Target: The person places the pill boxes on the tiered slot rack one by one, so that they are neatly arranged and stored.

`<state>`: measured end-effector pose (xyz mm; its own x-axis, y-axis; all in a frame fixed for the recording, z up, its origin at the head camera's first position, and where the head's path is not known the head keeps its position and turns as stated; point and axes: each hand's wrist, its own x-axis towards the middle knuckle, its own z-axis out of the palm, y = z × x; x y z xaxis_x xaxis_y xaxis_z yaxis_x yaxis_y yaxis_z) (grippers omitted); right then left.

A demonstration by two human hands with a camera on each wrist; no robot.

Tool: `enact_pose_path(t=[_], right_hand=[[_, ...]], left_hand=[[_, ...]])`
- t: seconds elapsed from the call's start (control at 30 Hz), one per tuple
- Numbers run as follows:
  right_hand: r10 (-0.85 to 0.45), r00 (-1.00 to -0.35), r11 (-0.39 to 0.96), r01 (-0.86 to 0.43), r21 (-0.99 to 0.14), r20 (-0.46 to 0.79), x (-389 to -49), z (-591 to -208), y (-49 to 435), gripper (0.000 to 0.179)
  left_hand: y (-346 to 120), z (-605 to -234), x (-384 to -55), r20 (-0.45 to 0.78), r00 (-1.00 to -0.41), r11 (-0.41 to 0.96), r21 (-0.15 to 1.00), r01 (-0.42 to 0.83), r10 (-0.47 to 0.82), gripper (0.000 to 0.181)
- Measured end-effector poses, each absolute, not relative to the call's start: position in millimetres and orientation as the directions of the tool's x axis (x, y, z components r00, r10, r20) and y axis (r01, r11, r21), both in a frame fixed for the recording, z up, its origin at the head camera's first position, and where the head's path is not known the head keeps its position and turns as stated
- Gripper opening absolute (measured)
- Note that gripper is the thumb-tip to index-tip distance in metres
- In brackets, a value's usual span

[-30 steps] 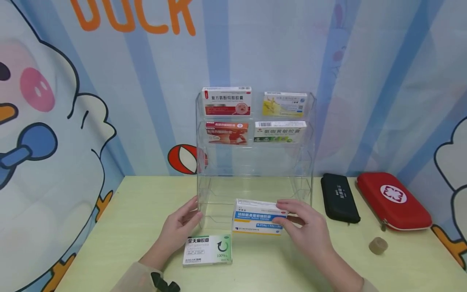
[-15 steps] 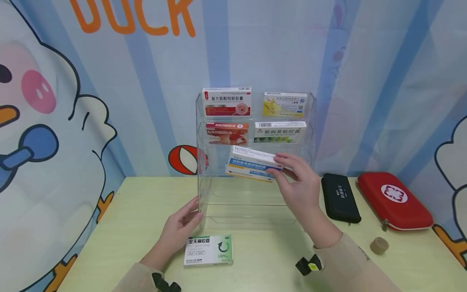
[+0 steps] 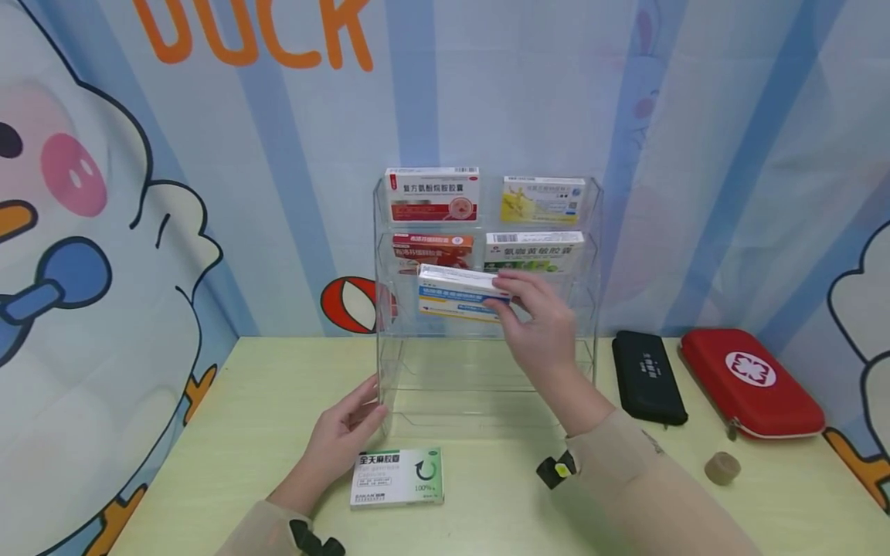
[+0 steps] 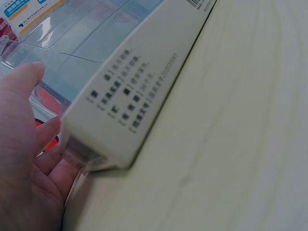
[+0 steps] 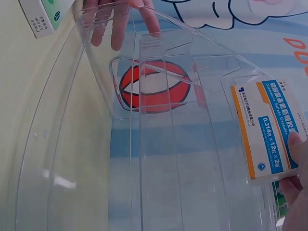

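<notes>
My right hand [image 3: 542, 324] pinches a white, blue and orange medicine box [image 3: 452, 293] by its right end, thumb in front. It holds the box before the third tier of a clear stepped display rack [image 3: 459, 401], overlapping the red medicine box [image 3: 424, 245] behind. In the right wrist view, the held medicine box [image 5: 267, 127] shows its printed front. My left hand [image 3: 344, 432] holds the rack's lower left side, thumb at the front edge and fingers along the outside. A white and green medicine box [image 3: 396, 479] lies flat on the table beside it; its side fills much of the left wrist view.
Upper tiers carry a white and red box [image 3: 431, 193], a yellow box [image 3: 542, 199] and a white and green box [image 3: 534, 251]. To the right lie a black case [image 3: 649, 378], a red zip case [image 3: 751, 386] and a small brown cylinder [image 3: 721, 468]. A printed backdrop hangs behind.
My right hand has lifted the blue and orange medicine box from low before the rack to the third tier, then shifted it left. My left hand stays at the rack's side.
</notes>
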<state>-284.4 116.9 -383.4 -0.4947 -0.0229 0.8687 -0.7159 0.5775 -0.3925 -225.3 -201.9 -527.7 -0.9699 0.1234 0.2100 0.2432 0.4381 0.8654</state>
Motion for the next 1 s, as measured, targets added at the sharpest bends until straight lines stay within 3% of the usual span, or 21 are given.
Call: enact_pose_path(t=[0.3,1.0], right_hand=[[-0.092,-0.500,0.641,-0.691,-0.333,0.861,-290,-387,103,0.031],[-0.104,-0.645,0.632,-0.631,-0.451,0.757,-290,-396,82,0.033]], left_hand=[[-203,-527,-225,0.204,-0.972,0.435,0.869,0.236,0.120,0.060],[-202,-527,-225,0.206,-0.971,0.441,0.865,0.238,0.121,0.060]])
